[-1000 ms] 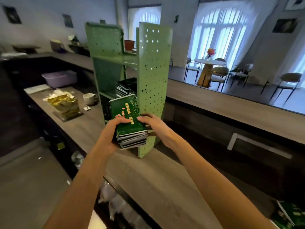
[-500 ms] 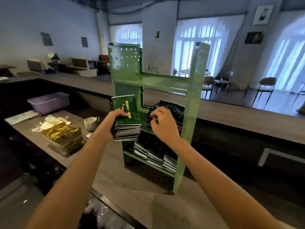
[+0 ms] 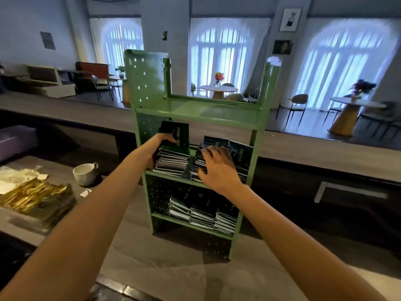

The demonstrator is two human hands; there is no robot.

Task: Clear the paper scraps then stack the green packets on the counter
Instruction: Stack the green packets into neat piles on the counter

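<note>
Two hands: both are reaching into the middle shelf of the green pegboard rack [image 3: 152,83] standing on the surface [image 3: 173,268].
Left hand [image 3: 155,149]: my fingers are curling around a stack of green packets [image 3: 172,157], its top packet tilting up against the rack's side.
Right hand [image 3: 218,168]: my fingers are spreading loosely over a second stack [image 3: 240,157], pressing on it, gripping nothing.
Lower shelf: more green packets [image 3: 201,210] are lying in rows.
Paper scraps [image 3: 19,175]: sitting at far left beside gold packets [image 3: 36,197].
White cup [image 3: 84,173]: standing between the scraps and the rack.
</note>
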